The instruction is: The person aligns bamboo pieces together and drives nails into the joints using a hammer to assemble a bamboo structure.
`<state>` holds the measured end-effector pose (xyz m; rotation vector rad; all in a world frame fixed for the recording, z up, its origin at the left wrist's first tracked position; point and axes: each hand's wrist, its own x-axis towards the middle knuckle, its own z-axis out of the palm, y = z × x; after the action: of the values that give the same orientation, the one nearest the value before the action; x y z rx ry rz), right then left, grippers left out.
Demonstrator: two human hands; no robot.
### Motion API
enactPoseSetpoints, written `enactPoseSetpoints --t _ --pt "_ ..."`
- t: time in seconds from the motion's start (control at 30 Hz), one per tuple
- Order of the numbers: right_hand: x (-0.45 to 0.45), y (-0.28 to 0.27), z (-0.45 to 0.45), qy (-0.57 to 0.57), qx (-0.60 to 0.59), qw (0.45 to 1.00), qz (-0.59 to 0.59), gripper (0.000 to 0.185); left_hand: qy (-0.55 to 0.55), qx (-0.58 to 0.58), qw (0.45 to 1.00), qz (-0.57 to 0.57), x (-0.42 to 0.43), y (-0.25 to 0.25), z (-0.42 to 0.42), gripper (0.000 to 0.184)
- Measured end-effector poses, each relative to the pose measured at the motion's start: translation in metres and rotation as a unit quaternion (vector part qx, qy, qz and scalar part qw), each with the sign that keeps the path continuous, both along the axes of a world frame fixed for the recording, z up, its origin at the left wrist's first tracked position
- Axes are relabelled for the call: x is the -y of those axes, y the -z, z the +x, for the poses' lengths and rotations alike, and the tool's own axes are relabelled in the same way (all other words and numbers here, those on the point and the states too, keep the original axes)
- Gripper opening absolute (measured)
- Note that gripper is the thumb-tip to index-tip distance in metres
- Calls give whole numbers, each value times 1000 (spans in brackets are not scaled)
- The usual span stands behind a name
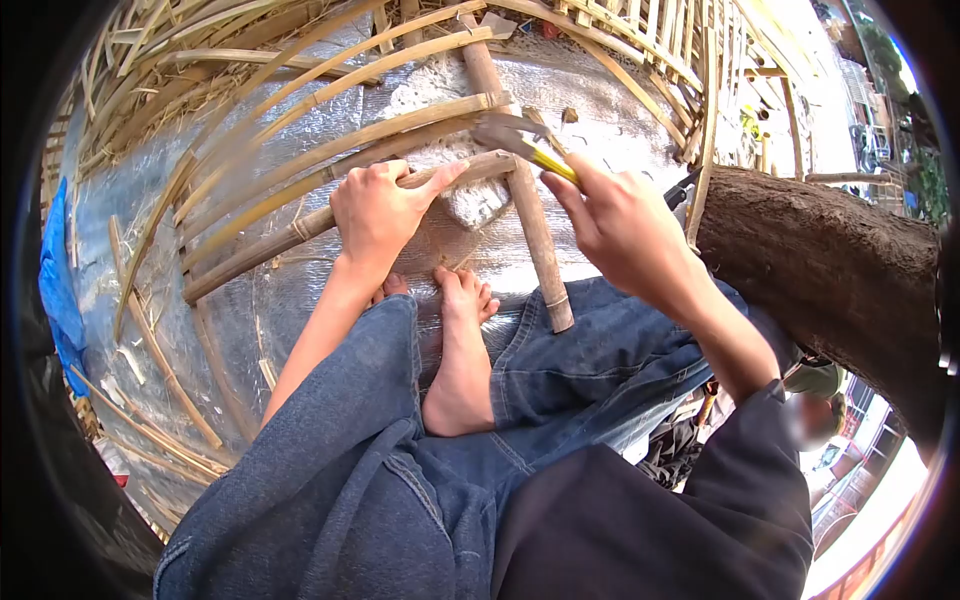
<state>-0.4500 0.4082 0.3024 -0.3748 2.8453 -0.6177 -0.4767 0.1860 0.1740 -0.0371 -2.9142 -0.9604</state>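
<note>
My left hand (378, 208) is closed round a bamboo pole (262, 254) near its right end. That end meets a crossing bamboo pole (540, 248), whose near end lies by my right trouser leg. My right hand (628, 225) grips a hammer (550, 164) by its yellow handle. The hammer's metal head, slightly blurred, is just above the joint of the two poles; whether it touches cannot be told. Several curved bamboo slats (375, 132) run leftward from the crossing pole. Under the joint sits a pale rough block (478, 206).
Silvery sheeting (335, 225) covers the ground, with my bare foot (460, 380) on it. Bamboo lattice (640, 40) stands at the back right. A thick trunk (820, 270) lies close on the right. Loose strips (165, 340) and a blue tarp (60, 290) are at left.
</note>
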Motion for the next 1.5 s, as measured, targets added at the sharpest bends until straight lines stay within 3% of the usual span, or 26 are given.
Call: enactPoseSetpoints --t 0.17,0.23,0.4,0.5,0.63,0.73,0.77,0.83,0.87,1.0,1.2,1.37,1.5 --pt "17 -13 -18 -66 15 998 8 34 0 -2 1000 -1 1 6 1 69" --pt "8 -13 -26 -62 88 989 102 36 0 -3 1000 0 3 5 -1 70" --pt "19 -30 -32 -87 -8 993 76 42 7 6 1000 -9 2 5 -1 71" --pt "12 -18 -34 -127 2 987 100 41 5 2 1000 -6 2 6 -1 72" --pt "10 -27 -34 -65 95 975 189 41 4 4 1000 4 2 4 -1 72" --pt "7 -21 -35 -25 22 994 102 41 15 26 999 -14 3 4 -1 69" --pt "7 -14 -37 -22 21 994 102 41 7 -3 1000 -11 2 7 -1 69" --pt "6 4 -41 -9 56 998 -5 41 -1 -30 1000 -6 -1 8 1 69" --pt "9 15 -44 1 49 998 43 42 1 -21 1000 -6 -1 6 0 71" --pt "15 55 -47 12 15 999 -29 38 3 -17 1000 -16 1 6 0 73" --pt "13 44 -48 74 126 989 11 33 2 -1 1000 -18 1 4 0 74" --pt "6 79 -41 1 -29 999 -30 21 0 -6 1000 -16 1 6 0 74" --pt "0 86 -39 -14 -48 999 -20 22 4 -8 1000 -2 0 6 -1 74"
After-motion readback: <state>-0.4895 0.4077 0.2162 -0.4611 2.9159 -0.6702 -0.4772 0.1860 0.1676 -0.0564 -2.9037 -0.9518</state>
